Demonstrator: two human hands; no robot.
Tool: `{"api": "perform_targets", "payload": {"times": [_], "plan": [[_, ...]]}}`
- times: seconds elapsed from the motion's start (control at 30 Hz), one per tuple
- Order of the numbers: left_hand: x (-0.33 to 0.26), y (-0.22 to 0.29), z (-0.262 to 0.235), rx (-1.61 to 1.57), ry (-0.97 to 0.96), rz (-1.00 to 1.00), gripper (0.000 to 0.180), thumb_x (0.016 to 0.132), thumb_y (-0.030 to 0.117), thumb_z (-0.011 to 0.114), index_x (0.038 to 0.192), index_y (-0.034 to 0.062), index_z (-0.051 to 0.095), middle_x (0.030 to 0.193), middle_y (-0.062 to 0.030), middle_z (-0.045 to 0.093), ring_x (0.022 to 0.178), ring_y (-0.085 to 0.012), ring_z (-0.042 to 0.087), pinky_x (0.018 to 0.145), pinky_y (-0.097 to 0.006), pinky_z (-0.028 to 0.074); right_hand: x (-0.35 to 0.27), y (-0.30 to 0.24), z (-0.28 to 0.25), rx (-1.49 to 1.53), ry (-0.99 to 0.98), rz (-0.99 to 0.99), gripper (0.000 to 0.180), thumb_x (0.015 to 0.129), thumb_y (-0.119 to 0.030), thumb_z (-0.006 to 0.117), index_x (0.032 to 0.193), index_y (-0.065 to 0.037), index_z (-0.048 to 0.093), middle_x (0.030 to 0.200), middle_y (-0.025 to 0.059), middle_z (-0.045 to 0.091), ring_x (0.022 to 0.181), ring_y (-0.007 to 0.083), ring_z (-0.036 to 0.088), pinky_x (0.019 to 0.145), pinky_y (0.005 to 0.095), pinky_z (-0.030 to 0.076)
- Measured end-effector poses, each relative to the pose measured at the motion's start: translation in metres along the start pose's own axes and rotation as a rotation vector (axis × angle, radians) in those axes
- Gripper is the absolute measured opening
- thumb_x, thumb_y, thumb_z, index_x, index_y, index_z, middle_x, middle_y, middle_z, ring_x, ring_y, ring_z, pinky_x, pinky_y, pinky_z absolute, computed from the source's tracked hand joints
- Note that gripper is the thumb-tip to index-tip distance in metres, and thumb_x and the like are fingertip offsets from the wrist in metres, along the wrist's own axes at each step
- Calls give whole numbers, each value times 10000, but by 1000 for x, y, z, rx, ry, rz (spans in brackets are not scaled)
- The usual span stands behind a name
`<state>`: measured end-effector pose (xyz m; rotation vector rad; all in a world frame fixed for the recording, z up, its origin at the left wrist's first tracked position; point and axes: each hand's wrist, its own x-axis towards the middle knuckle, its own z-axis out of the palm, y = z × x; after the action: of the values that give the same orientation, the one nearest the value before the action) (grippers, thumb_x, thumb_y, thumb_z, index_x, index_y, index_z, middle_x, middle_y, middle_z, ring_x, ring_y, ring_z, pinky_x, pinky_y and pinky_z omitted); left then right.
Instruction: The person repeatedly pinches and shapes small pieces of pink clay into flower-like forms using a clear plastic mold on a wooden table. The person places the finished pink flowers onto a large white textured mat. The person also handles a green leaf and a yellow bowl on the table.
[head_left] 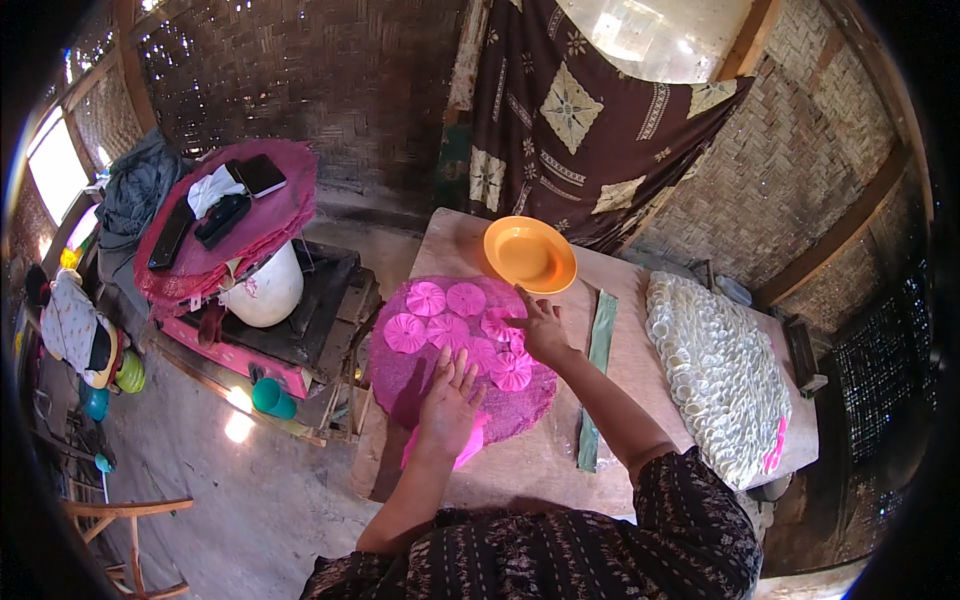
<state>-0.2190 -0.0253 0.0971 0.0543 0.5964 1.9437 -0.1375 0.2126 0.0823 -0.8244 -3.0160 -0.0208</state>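
Note:
Several bright pink pleated round rosettes lie close together on a round purple mesh mat on the wooden table. My left hand is over the mat's near part, fingers spread and pointing at the lower rosettes. Below that palm and wrist sits a bunch of bright pink material, partly hidden. My right hand reaches in from the right, its fingers apart. Its thumb side is at a rosette on the mat's right, which the hand partly covers. Whether it presses on that rosette I cannot tell.
An orange bowl stands beyond the mat. A green strip lies to its right, then a white mass of ring-like pieces. At left, a maroon disc carrying dark items rests above a white rounded vessel; a teal cup is nearer.

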Motion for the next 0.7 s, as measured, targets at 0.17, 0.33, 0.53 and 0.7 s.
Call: {"api": "perform_targets", "payload": {"times": [0.17, 0.33, 0.53, 0.7], "plan": [[7, -8, -6, -44, -9, 3, 555, 994, 276, 479, 1504, 244, 262, 1559, -64, 261, 1401, -230, 292, 1102, -368, 300, -8, 3, 25, 75, 1, 3, 462, 798, -153, 641, 1220, -339, 657, 1584, 25, 197, 1303, 334, 370, 1069, 570, 300], [19, -9, 2, 50, -32, 48, 559, 1018, 297, 430, 1521, 216, 201, 1559, -124, 244, 1412, -261, 276, 1126, -366, 276, -8, 2, -3, 81, 31, -5, 498, 781, -103, 613, 1226, -321, 660, 1573, 60, 219, 1286, 347, 384, 1044, 553, 323], [26, -5, 17, 67, -73, 39, 585, 1031, 359, 381, 1529, 181, 130, 1503, -170, 329, 1370, -287, 353, 1151, -402, 247, -62, -21, -77, 213, 227, -89, 530, 764, -19, 550, 1204, -282, 685, 1564, 89, 231, 1276, 352, 380, 1030, 517, 338], [20, -19, 26, 85, -166, -139, 682, 1000, 423, 461, 1529, 158, 122, 1371, -169, 487, 1224, -266, 517, 1109, -386, 322, -133, -50, -89, -120, 316, -174, 570, 760, -22, 546, 1278, -242, 629, 1547, 99, 272, 1246, 357, 406, 984, 489, 376]]}}
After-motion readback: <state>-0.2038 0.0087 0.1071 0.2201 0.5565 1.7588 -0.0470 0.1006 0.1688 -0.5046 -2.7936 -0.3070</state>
